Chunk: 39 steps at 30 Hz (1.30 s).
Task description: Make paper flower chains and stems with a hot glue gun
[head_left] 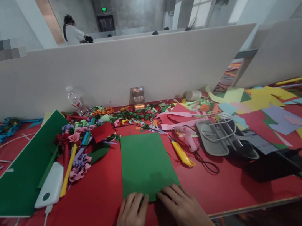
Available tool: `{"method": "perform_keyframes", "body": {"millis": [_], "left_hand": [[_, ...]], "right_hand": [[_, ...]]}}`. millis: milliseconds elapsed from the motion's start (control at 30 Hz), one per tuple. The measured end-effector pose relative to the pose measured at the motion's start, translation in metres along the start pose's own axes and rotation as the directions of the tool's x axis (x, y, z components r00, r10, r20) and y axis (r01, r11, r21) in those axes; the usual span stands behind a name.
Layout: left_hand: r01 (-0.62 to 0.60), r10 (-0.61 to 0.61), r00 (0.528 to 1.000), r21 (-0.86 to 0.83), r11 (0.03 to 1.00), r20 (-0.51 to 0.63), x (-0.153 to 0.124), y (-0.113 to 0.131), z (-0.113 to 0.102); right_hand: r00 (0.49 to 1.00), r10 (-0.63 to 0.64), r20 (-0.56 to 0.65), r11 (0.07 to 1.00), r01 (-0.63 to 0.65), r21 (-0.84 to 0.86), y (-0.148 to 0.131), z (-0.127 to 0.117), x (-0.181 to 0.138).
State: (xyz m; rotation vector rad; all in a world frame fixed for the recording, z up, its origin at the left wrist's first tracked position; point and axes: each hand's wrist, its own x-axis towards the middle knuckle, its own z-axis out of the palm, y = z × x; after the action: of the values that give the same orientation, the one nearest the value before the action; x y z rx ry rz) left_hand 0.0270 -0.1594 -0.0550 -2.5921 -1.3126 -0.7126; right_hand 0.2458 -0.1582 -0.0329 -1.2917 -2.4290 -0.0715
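A sheet of green paper [147, 164] lies on the red tabletop in front of me, its long sides running away from me. My left hand [133, 209] is at its near left corner, fingers curled over the edge. At the near right corner my right hand [177, 202] grips the same edge in the same way. Both thumbs are close to each other at the near edge; their undersides are hidden. To the right of the sheet lies a yellow utility knife [182, 153], with a pink hot glue gun [188, 136] just beyond it.
A white power strip or charger [49, 185] and a leaning green board [24, 174] are on the left, beside paper flowers [80, 166]. An open grey case [212, 139] and a black device [277, 164] occupy the right. A bottle [75, 101] stands by the white partition [131, 66].
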Motion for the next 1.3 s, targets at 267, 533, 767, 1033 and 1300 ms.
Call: {"method": "perform_keyframes", "body": {"millis": [267, 533, 767, 1033, 1300], "left_hand": [[0.034, -0.015, 0.971, -0.077, 0.996, 0.237, 0.014, -0.007, -0.004], [-0.191, 0.193, 0.981, 0.058, 0.98, -0.026, 0.02, -0.012, 0.009], [-0.142, 0.147, 0.985, 0.066, 0.988, -0.086, 0.024, -0.01, 0.024], [0.013, -0.021, 0.995, 0.08, 0.997, 0.098, 0.027, -0.004, 0.026], [-0.005, 0.009, 0.999, 0.103, 0.995, -0.039, 0.033, 0.004, 0.023]], "right_hand": [[0.957, 0.147, 0.251, 0.964, -0.196, 0.182, 0.002, -0.022, 0.021], [0.889, 0.21, 0.406, 0.917, -0.323, 0.233, 0.005, -0.033, 0.038], [0.875, 0.237, 0.423, 0.902, -0.359, 0.239, 0.009, -0.035, 0.046], [0.897, 0.236, 0.373, 0.959, -0.278, 0.061, 0.004, -0.024, 0.044], [0.875, 0.312, 0.37, 0.926, -0.367, 0.086, 0.006, -0.025, 0.05]]}}
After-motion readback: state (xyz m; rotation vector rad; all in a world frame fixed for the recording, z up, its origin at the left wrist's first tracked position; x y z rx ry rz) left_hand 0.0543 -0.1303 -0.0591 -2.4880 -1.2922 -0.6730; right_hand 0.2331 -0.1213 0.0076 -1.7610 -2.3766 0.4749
